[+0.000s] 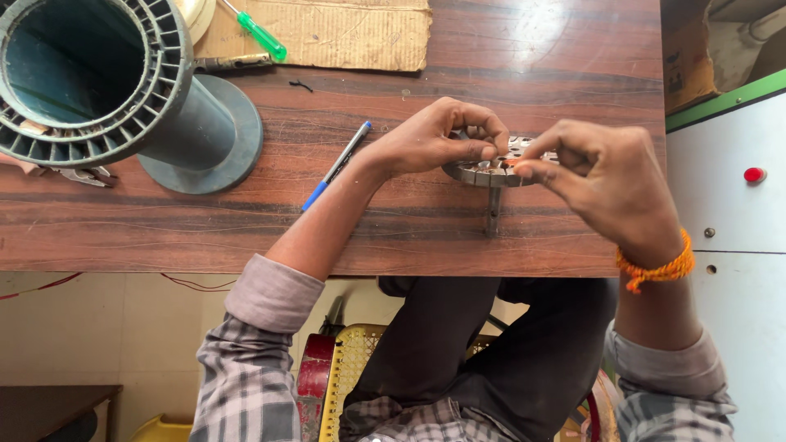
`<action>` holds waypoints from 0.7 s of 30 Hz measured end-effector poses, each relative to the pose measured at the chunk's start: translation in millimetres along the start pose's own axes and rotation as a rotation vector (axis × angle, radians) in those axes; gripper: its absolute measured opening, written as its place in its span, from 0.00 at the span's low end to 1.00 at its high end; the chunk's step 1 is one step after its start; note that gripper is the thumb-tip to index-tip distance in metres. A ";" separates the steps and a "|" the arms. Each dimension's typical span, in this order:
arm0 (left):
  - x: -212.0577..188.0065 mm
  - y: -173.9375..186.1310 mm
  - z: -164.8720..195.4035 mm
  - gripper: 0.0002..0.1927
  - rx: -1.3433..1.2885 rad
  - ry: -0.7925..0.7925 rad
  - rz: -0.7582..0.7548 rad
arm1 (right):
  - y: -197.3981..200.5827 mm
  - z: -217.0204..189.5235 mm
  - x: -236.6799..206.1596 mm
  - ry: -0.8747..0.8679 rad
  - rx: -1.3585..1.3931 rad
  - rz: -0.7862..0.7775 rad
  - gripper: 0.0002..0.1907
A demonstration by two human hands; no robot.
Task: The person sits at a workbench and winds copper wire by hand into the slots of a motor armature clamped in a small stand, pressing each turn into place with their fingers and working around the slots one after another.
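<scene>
A round slotted metal core [490,172] with a short shaft [492,211] pointing toward me stands on the brown wooden table [409,221]. My left hand [434,135] curls over its left side, fingertips pinching at its top. From the right, my right hand [602,176], with an orange thread band on the wrist, pinches at the same spot on its near rim. Both hands hold the core; much of it is hidden beneath my fingers.
A large grey-green plastic spool [106,82] lies at the table's left. A blue pen [336,166] lies left of my forearm. A green-handled screwdriver [260,34] and cardboard sheet [327,33] sit at the far edge. A white cabinet with a red button [754,174] stands on the right.
</scene>
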State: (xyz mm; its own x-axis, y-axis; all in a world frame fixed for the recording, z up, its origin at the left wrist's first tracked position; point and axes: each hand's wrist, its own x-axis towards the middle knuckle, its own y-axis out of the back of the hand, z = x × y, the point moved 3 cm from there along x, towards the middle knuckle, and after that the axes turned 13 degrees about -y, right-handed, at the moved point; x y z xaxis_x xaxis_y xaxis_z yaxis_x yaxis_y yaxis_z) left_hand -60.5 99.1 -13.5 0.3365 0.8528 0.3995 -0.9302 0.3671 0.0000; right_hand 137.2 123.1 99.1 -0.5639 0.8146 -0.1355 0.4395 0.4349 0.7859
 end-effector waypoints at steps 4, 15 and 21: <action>0.3 1.3 0.4 0.12 0.014 -0.003 -0.024 | -8.5 1.2 -16.0 0.009 0.053 0.042 0.07; 0.4 1.5 0.6 0.15 0.130 -0.048 -0.051 | -42.2 17.4 -40.6 0.034 0.154 0.223 0.01; 2.2 -2.1 0.5 0.15 0.123 -0.011 -0.006 | -49.1 29.6 -43.8 0.048 0.312 0.205 0.03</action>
State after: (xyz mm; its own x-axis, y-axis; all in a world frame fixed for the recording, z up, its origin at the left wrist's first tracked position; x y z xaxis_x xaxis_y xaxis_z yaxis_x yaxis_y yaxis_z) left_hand -57.9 100.1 -12.2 0.3413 0.8460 0.4096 -0.9393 0.3233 0.1149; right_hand 161.0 77.4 48.7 -0.4713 0.8811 0.0396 0.7344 0.3672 0.5708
